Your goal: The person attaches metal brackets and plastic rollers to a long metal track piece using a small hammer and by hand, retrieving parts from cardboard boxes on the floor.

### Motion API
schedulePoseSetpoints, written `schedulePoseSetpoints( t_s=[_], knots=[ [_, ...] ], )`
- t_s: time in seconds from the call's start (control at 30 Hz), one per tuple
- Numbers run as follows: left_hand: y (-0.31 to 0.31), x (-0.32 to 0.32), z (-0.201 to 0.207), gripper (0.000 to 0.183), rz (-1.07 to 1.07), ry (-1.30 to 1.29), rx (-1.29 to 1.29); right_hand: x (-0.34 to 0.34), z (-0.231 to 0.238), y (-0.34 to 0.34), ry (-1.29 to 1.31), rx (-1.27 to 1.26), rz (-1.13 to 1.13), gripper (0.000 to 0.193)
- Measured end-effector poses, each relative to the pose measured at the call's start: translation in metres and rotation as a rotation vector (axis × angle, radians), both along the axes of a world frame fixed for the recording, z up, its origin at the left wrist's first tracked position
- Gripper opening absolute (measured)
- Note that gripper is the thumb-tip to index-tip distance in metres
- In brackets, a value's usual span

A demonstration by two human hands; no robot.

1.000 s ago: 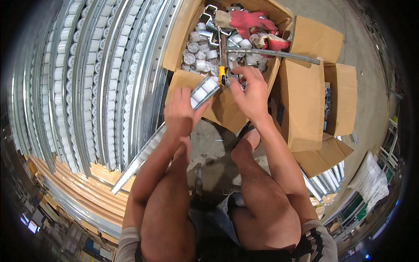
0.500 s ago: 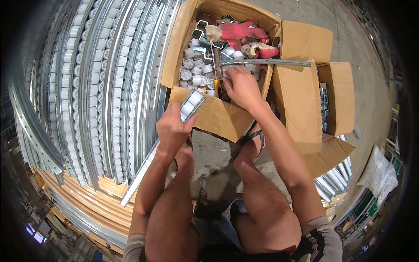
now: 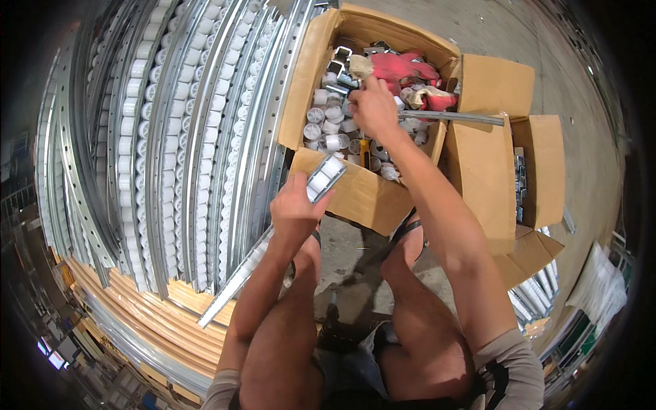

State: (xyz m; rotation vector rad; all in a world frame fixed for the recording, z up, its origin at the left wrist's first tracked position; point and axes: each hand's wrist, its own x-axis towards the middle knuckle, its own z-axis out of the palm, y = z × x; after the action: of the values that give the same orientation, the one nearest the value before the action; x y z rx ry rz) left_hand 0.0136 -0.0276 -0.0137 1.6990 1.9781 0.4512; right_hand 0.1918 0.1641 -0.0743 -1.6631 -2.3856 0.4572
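My left hand grips a long metal roller rail near its upper end, where white rollers sit in the channel. The rail slants down to the lower left. My right hand reaches into an open cardboard box full of white plastic rollers, fingers down among them; what it holds is hidden. A yellow-handled tool lies in the box just below that hand. A red cloth lies at the box's far side.
Several finished roller rails lie side by side on wooden boards at the left. A metal bar rests across the box's right edge. Smaller open cardboard boxes stand at the right on concrete floor.
My right hand has moved from near the rail's end up into the box of rollers. My left hand has kept hold of the rail, shifting slightly.
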Motion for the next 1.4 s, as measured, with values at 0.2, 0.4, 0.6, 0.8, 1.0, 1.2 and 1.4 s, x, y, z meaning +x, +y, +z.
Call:
schedulePoseSetpoints(
  t_s=[0.2, 0.4, 0.6, 0.8, 1.0, 1.2, 1.4],
  knots=[
    [-0.002, -0.006, -0.002, 0.049, -0.050, -0.042, 0.032, 0.041, 0.041, 0.020, 0.751, -0.392, -0.044, 0.021],
    [-0.003, -0.005, 0.000, 0.047, -0.024, -0.046, -0.002, 0.050, 0.064, -0.008, 1.427, -0.827, -0.303, 0.017],
    [-0.005, -0.003, 0.023, 0.038, 0.048, -0.053, 0.030, 0.055, 0.068, -0.053, 0.988, -0.756, -0.244, 0.025],
    [-0.003, -0.005, 0.042, 0.037, 0.057, -0.036, -0.143, 0.033, 0.065, -0.071, 0.853, -0.725, -0.026, 0.028],
    [-0.003, -0.005, 0.046, 0.041, -0.043, -0.022, -0.082, 0.028, 0.070, -0.063, 0.854, -0.698, 0.151, 0.030],
    [0.001, -0.001, 0.053, 0.032, -0.031, -0.034, -0.108, 0.019, 0.063, -0.058, 0.907, -0.614, 0.187, 0.035],
    [0.001, -0.003, 0.050, 0.034, -0.035, 0.016, -0.132, 0.016, 0.063, -0.055, 0.886, -0.652, 0.208, 0.036]
  ],
)
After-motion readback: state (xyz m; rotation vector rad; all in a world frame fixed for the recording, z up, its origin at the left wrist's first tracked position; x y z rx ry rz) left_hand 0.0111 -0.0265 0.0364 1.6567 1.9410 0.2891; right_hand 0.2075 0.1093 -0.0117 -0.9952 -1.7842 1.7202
